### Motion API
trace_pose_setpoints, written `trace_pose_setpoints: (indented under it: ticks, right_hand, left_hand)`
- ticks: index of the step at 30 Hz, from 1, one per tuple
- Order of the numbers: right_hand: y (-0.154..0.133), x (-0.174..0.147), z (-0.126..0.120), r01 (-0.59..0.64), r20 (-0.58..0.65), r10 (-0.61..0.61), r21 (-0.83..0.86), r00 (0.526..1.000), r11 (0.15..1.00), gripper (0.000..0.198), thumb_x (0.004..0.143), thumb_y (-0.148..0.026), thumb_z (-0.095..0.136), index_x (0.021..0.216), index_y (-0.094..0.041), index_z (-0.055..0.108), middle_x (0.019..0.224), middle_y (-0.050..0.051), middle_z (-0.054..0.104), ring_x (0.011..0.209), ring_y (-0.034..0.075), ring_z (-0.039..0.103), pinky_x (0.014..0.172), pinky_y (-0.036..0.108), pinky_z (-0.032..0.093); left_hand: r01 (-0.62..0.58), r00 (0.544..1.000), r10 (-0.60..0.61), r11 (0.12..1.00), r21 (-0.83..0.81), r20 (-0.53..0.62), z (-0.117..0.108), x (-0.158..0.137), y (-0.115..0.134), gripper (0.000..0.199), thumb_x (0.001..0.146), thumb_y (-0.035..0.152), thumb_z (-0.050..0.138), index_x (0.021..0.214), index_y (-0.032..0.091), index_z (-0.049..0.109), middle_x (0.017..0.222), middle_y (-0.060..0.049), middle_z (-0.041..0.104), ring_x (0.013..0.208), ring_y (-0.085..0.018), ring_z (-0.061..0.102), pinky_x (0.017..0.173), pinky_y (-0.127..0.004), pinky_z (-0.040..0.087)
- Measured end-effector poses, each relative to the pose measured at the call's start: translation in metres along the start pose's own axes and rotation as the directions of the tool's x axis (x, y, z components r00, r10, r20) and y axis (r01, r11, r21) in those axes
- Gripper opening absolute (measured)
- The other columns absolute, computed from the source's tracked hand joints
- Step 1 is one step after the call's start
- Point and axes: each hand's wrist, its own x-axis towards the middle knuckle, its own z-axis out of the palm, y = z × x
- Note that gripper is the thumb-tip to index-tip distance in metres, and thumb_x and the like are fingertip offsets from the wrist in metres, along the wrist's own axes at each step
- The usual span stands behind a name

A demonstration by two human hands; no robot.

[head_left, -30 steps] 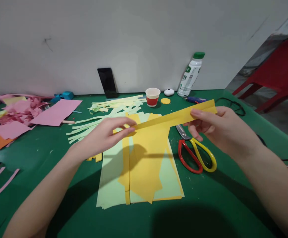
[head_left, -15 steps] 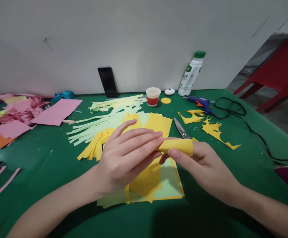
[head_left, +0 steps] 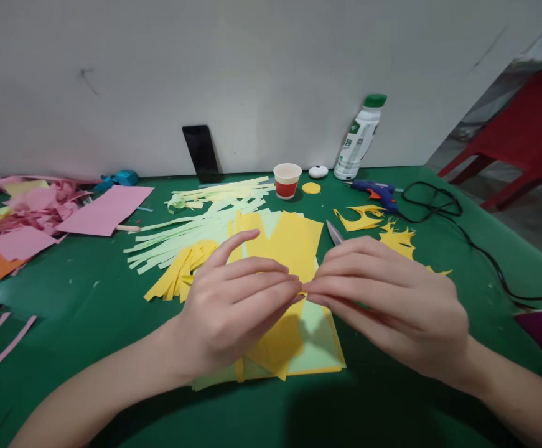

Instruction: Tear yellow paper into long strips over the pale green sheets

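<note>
While a yellow fringe (head_left: 172, 277) lies left of centre, the left hand (head_left: 236, 305) pinches, one finger raised.
Dead centre, I make out mostly hidden yellow paper (head_left: 303, 291), pinched also by the right hand (head_left: 392, 298); a black cable (head_left: 491, 266) trails far right.

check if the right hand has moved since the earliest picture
Yes. Judged against the scissors, the right hand has moved left and down in the view; it left the red and yellow handles showing then, and now it hides them.
</note>
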Motion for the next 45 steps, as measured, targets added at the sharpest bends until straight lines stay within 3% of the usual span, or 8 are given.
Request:
trace_pose_setpoints:
  ticks: [8, 14, 20, 23, 28, 35, 40, 45]
  right_hand:
    - [0.02, 0.002, -0.02, -0.224, -0.181, 0.189, -0.196, 0.965, 0.955, 0.008, 0.077, -0.012, 0.057, 0.072, -0.018, 0.059, 0.072, 0.005, 0.065, 0.068, 0.013, 0.059, 0.063, 0.025, 0.047]
    - [0.009, 0.001, -0.003, -0.248, 0.191, 0.228, 0.088, 0.955, 0.965, 0.004, 0.078, -0.018, 0.057, 0.076, -0.018, 0.059, 0.073, 0.001, 0.066, 0.068, 0.011, 0.058, 0.063, 0.023, 0.046]
    - [0.023, 0.006, -0.015, -0.518, 0.294, 0.485, 0.043, 0.824, 0.854, 0.015, 0.079, -0.025, 0.053, 0.067, -0.019, 0.058, 0.068, 0.0, 0.062, 0.063, 0.011, 0.054, 0.059, 0.024, 0.042]
    - [0.043, 0.005, -0.029, -0.628, 0.318, 0.597, -0.004, 0.737, 0.778, 0.022, 0.076, -0.038, 0.055, 0.064, -0.02, 0.058, 0.069, 0.001, 0.062, 0.064, 0.014, 0.055, 0.059, 0.027, 0.043]
    - [0.079, -0.006, -0.046, -0.637, 0.28, 0.646, -0.135, 0.71, 0.759, 0.029, 0.072, -0.048, 0.055, 0.062, -0.022, 0.06, 0.067, 0.002, 0.063, 0.062, 0.018, 0.058, 0.052, 0.029, 0.045]
    - [0.06, -0.009, -0.019, -0.34, 0.248, 0.411, -0.285, 0.877, 0.896, 0.021, 0.082, -0.032, 0.048, 0.093, -0.019, 0.06, 0.102, 0.008, 0.063, 0.097, 0.024, 0.056, 0.083, 0.041, 0.045]
    - [0.02, -0.002, 0.014, -0.425, 0.514, 0.39, -0.055, 0.764, 0.904, 0.021, 0.085, -0.025, 0.044, 0.085, -0.016, 0.063, 0.085, 0.005, 0.066, 0.081, 0.016, 0.058, 0.07, 0.031, 0.045]
    - [0.018, -0.001, 0.016, -0.501, 0.507, 0.465, -0.073, 0.726, 0.862, 0.02, 0.081, -0.015, 0.047, 0.075, -0.016, 0.065, 0.075, 0.002, 0.068, 0.069, 0.014, 0.059, 0.061, 0.027, 0.041]
  left_hand:
    - [0.285, 0.954, -0.264, 0.945, -0.157, 0.145, -0.009, 0.002, -0.006, 0.011, 0.078, 0.014, 0.057, 0.07, 0.013, 0.064, 0.064, 0.001, 0.069, 0.054, -0.008, 0.06, 0.088, -0.03, 0.045]
    - [0.423, 0.892, -0.33, 0.849, -0.317, 0.308, 0.001, 0.001, -0.005, 0.016, 0.081, 0.021, 0.054, 0.074, 0.018, 0.068, 0.065, 0.005, 0.07, 0.048, -0.007, 0.056, 0.089, -0.029, 0.045]
    - [0.765, 0.585, -0.475, 0.591, -0.254, 0.657, -0.001, 0.008, -0.02, 0.026, 0.081, 0.036, 0.051, 0.072, 0.02, 0.07, 0.073, 0.002, 0.07, 0.066, -0.012, 0.061, 0.071, -0.024, 0.047]
    - [0.824, 0.499, -0.477, 0.521, -0.225, 0.724, -0.002, 0.01, -0.033, 0.026, 0.079, 0.035, 0.052, 0.071, 0.019, 0.071, 0.074, 0.001, 0.071, 0.068, -0.013, 0.062, 0.062, -0.021, 0.045]
    - [0.773, 0.538, -0.455, 0.603, -0.199, 0.71, 0.0, 0.005, -0.048, 0.029, 0.079, 0.036, 0.05, 0.068, 0.02, 0.07, 0.071, -0.001, 0.071, 0.061, -0.013, 0.06, 0.052, -0.021, 0.042]
    - [0.681, 0.645, -0.397, 0.685, -0.257, 0.653, 0.01, -0.001, -0.042, 0.03, 0.083, 0.032, 0.045, 0.075, 0.018, 0.07, 0.07, -0.002, 0.071, 0.058, -0.013, 0.062, 0.048, -0.02, 0.043]
    - [0.705, 0.603, -0.394, 0.67, -0.233, 0.693, 0.016, 0.0, -0.025, 0.026, 0.083, 0.031, 0.047, 0.077, 0.018, 0.069, 0.074, 0.001, 0.071, 0.064, -0.012, 0.063, 0.057, -0.02, 0.045]
    - [0.698, 0.601, -0.408, 0.687, -0.202, 0.688, 0.016, 0.0, -0.022, 0.024, 0.083, 0.028, 0.048, 0.076, 0.018, 0.069, 0.075, 0.001, 0.071, 0.065, -0.012, 0.063, 0.059, -0.021, 0.045]
